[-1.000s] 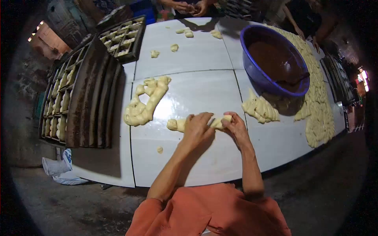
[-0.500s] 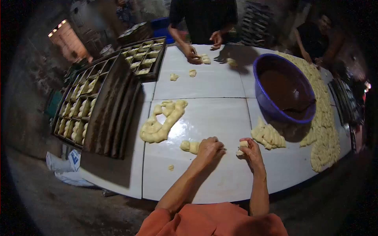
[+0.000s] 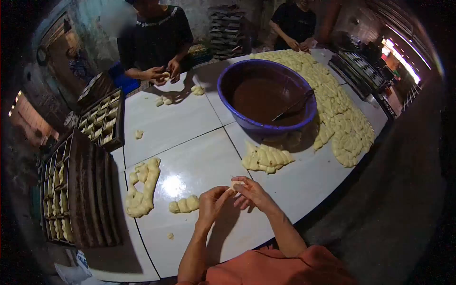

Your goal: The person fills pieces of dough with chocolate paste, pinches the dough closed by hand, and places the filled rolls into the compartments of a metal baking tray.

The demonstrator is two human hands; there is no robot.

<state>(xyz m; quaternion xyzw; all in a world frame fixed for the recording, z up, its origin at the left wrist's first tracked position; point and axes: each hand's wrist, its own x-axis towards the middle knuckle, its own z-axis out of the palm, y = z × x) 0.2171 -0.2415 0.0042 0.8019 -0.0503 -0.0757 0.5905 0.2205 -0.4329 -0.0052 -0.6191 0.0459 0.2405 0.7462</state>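
Observation:
My left hand (image 3: pixel 212 203) and my right hand (image 3: pixel 252 192) meet above the white table (image 3: pixel 199 166), fingers closed on one small dough piece (image 3: pixel 233 185) between them. Just left of my left hand lies a short row of dough lumps (image 3: pixel 184 204). Farther left is a bent, looped strip of dough (image 3: pixel 148 187). A flattened dough pile (image 3: pixel 267 158) rests beyond my right hand, in front of the purple basin (image 3: pixel 266 126) of brown filling. A tiny scrap of dough (image 3: pixel 170 236) sits near the front edge.
Stacked trays (image 3: pixel 95 190) stand at the left, with another divided tray (image 3: pixel 102 121) behind. Many dough pieces (image 3: pixel 342 121) cover the right side. Across the table a co-worker (image 3: pixel 154 40) handles dough; another person (image 3: pixel 295 23) stands at the back right. Dark trays (image 3: pixel 358 73) sit at the far right.
The view has swung to the right. My hands, apart before, have come together; my left hand has left the dough row and now joins my right at the small dough piece.

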